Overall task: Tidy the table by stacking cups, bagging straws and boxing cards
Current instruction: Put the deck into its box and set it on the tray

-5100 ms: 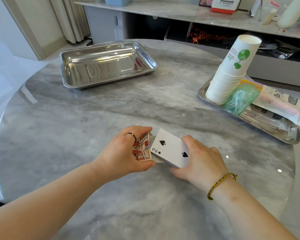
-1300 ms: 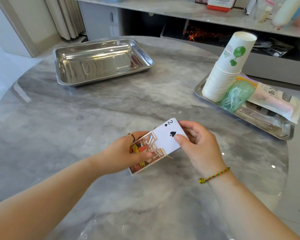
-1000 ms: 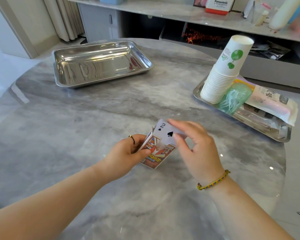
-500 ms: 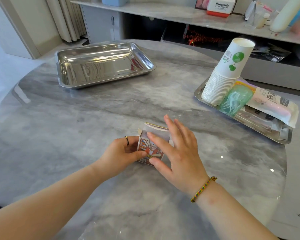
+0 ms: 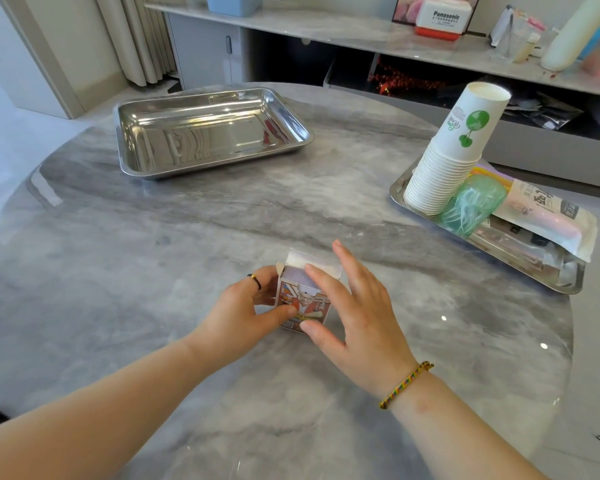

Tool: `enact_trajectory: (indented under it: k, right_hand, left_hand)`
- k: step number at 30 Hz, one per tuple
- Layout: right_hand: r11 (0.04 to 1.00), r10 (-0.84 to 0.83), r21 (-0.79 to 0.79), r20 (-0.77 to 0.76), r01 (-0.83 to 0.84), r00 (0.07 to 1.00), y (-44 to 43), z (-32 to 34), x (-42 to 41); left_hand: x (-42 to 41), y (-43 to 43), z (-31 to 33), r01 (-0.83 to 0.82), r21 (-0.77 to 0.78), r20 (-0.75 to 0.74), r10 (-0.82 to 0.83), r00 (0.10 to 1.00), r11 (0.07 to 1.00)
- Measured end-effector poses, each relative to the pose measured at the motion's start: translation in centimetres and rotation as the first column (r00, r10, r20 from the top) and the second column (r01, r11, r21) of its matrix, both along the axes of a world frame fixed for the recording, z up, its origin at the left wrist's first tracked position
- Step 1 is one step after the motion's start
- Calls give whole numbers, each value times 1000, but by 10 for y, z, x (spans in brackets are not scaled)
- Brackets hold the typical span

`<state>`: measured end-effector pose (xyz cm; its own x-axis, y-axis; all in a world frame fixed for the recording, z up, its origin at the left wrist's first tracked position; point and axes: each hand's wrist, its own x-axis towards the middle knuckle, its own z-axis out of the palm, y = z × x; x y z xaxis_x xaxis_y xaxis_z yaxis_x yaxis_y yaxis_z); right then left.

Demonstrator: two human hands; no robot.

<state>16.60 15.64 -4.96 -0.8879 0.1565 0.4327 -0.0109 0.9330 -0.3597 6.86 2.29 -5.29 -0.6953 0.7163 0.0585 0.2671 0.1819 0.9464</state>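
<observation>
Well beyond the card box and to its left, an empty steel tray sits on the marble table.

The left hand grips the box's left side. Its thumb is curled across the printed front and its fingers wrap behind. The box stands upright near the table's front edge with its top flap raised and leaning away.

The right hand lies over the box's right side, fingers straight and spread, holding nothing. Its forefinger presses into the open mouth, on a pale surface that is probably the deck, and its thumb touches the lower front.

The step in hand looks like seating the cards and closing the box. To do it well:
- The left hand's grip should be firm but not squeezing (a pinched carton binds the deck).
- The forefinger should push the cards level below the mouth before leaving.
- The small side tabs fold in first, then the flap tucks in.

Far to the right of the box and beyond it, the stacked cups lean in a second tray. A green straw bag lies beside them. Both of those jobs appear finished.
</observation>
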Motion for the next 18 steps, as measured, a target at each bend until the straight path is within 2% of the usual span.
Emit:
enact_trajectory:
  k: [1,3,5,7,11,13,15,18]
  right_hand:
    - [997,17,-73,-8,-17,1000,-1,0,2]
    - [923,17,-384,-44,-32,999,-4,5,4]
    - [730,-56,-683,-103,-30,993,-4,10,4]
    - [527,-76,-850,-76,-24,994,-2,11,2]
    - [195,-26,-981,-20,-15,999,1,9,-1]
    - [72,10,-997,-16,-17,1000,2,8,-2]
    - [20,40,-1000,7,6,999,4,7,-3]
    - [21,34,-1000,10,10,999,5,8,-4]
  left_hand:
    - [0,0,0,-3,-1,-27,3,1000,1000]
    - [2,-1,-1,-24,5,-52,24,998,1000]
    - [4,-1,-2,-66,37,-52,68,996,997]
    - [5,0,-3,-106,82,-55,111,992,991]
    - [5,-1,-2,-96,90,-152,109,982,991]
    - [6,-2,-2,-68,59,-208,79,975,996]
    - [6,-2,-3,-40,25,-276,46,960,999]
    - [4,-2,0,-9,4,-294,9,956,1000]
